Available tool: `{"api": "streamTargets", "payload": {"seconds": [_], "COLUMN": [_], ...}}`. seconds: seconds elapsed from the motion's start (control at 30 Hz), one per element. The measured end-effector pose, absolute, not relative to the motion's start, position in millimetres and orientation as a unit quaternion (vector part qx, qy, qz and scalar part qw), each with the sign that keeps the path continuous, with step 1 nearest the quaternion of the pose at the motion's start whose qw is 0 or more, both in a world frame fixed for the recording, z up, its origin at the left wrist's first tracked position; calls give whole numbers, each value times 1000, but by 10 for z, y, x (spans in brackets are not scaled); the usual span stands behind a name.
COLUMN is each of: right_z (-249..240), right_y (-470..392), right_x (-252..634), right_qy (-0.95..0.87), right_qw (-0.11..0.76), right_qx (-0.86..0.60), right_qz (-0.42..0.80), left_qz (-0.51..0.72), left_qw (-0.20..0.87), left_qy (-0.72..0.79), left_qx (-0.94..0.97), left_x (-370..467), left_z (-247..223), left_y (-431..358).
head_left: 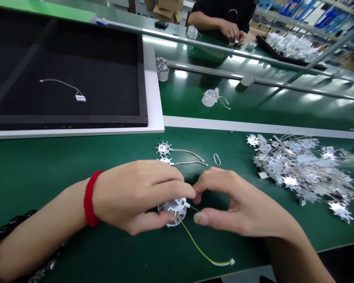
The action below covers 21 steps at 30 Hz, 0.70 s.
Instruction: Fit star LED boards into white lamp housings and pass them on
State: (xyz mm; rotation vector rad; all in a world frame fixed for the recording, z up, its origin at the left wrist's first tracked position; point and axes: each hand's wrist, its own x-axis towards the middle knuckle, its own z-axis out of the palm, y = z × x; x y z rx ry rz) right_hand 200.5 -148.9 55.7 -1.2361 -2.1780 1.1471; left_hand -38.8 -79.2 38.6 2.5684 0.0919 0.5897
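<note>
My left hand [141,192] is closed around a round white plastic housing [173,224] on the green table. A star-shaped silvery plate [179,204] sits on top of the housing, partly hidden by my fingers. From it a yellow-and-white wire [196,244] runs toward the front edge and ends in a small white connector [231,261]. My right hand [233,200] is just right of the housing, its thumb and forefinger apart. A short dark wire [194,208] reaches toward my right thumb; its far end is hidden. Beyond my left hand lie two more star-shaped plates [163,148] with wires.
A heap of star-shaped plates with wires [301,165] lies at the right. A small white loop [216,159] is nearby. Back left stands a black tray [106,121] holding one wired part. Another housing [210,98] lies beyond the white strip. A co-worker's hands [234,33] are across the bench.
</note>
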Motion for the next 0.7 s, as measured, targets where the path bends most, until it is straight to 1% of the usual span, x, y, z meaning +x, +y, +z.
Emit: {"api": "streamTargets", "payload": {"seconds": [0.3, 0.43, 0.7], "right_z": [506, 479, 475], "right_y": [-1530, -1516, -1510], "right_x": [1968, 1925, 1903], "right_qy": [-706, -680, -663], "right_qw": [82, 65, 41], "right_qx": [-479, -489, -492], "right_qz": [515, 542, 563], "left_qz": [143, 115, 107], "left_qw": [397, 394, 387], "left_qy": [22, 34, 31], "left_qx": [907, 911, 915], "left_x": [-396, -398, -431], "left_z": [431, 426, 385], "left_y": [-828, -804, -807]}}
